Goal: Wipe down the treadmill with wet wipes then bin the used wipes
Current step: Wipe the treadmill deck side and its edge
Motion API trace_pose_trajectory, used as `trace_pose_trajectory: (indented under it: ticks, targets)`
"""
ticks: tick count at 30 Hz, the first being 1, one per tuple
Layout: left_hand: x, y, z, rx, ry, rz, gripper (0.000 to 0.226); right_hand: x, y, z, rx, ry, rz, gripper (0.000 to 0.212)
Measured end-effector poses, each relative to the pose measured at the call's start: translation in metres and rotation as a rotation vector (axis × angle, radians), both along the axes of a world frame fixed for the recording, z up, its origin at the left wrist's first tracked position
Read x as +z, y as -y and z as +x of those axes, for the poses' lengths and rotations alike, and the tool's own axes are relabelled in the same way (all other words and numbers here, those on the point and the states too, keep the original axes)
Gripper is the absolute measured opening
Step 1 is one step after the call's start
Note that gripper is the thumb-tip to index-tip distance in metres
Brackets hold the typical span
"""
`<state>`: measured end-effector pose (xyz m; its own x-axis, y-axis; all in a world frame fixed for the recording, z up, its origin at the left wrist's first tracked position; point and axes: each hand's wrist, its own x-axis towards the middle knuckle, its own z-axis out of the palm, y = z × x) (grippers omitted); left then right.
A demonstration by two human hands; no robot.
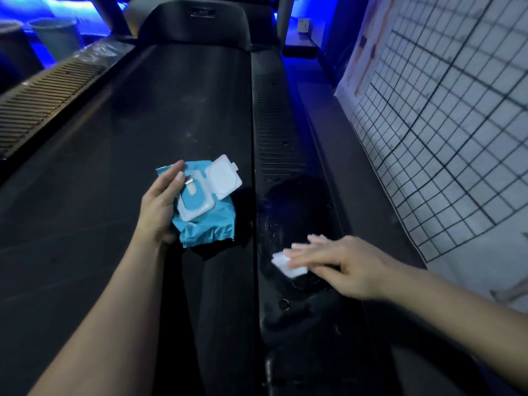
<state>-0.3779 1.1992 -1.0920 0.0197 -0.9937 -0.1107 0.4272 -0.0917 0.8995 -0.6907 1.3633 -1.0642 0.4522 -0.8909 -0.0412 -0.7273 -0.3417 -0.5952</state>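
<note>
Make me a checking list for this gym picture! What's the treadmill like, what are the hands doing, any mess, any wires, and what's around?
Surface: dark treadmill belt with dusty smudges; side rail glistens wet near the wipe.
Job's things: white wipe flat on the side rail; blue wipes pack, its lid flipped open.
Clutter: nothing seen.
Hands: left hand holds the wipes pack over the treadmill belt; right hand presses the wipe with straight fingers.
Cables: nothing seen.
Surroundings: bins far left, wire grid on the right wall, wall socket, blue lighting.
</note>
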Motion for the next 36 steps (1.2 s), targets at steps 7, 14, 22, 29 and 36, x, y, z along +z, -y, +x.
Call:
trace_pose_trajectory:
  ticks: [7, 14, 22, 29, 36]
  targets:
    - [0.0, -0.008, 0.003, 0.013, -0.189, 0.056, 0.027, 0.034, -0.008, 0.008, -0.166, 0.265, 0.058, 0.04]
    - [-0.006, -0.007, 0.005, 0.039, -0.332, 0.085, 0.026, 0.028, 0.07, -0.028, -0.513, 0.302, -0.231, 0.035]
    - [-0.005, -0.004, 0.002, -0.005, -0.144, 0.053, 0.027, -0.002, 0.007, -0.014, -0.366, 0.274, -0.205, 0.035]
    - [-0.006, -0.007, 0.002, 0.052, -0.269, 0.085, 0.024, 0.01, -0.057, 0.038, -0.332, 0.4, 0.0, 0.035]
    - [-0.005, -0.009, 0.0, 0.063, -0.226, 0.07, 0.036, 0.016, -0.035, 0.057, -0.601, 0.779, 0.292, 0.029]
